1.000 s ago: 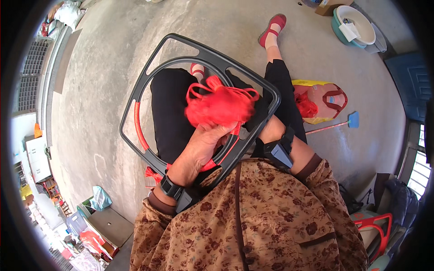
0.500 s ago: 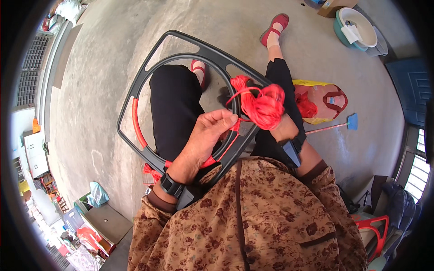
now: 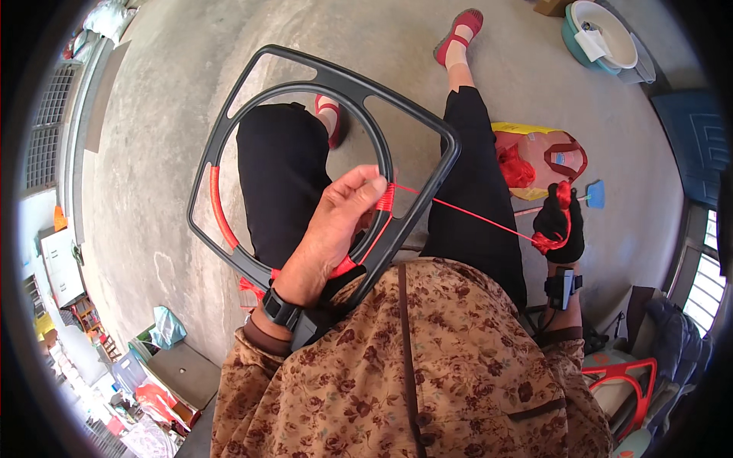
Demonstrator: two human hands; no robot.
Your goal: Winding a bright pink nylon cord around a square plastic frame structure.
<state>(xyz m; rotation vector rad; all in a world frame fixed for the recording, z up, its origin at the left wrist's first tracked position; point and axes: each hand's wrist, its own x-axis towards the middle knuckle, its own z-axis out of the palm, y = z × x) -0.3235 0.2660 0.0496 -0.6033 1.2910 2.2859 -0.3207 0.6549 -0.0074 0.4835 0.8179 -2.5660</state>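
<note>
The left hand (image 3: 340, 225) was closed on the inner ring of a black plastic frame (image 3: 328, 76), its fingertips pinching a band of red cord wrapping (image 3: 386, 197) on the ring's right side. The frame, a rounded square with a circular ring inside, rested tilted across the seated person's lap over black trousers, its far edge raised toward the concrete floor (image 3: 153, 114). More red wrapping (image 3: 220, 206) covered the ring's left arc and its near edge. From the pinched spot a taut red cord (image 3: 473, 217) ran rightward, well clear of the frame, to the right hand (image 3: 559, 225). That hand wore a black glove and was closed around the cord, with red loops showing at its top and near side. Farther right and beyond the right knee, a plastic bag (image 3: 546, 156) holding more red cord lay on the floor, with a small blue tool (image 3: 595, 194) just beside it. A pale basin (image 3: 603, 34) sat at the far right.
</note>
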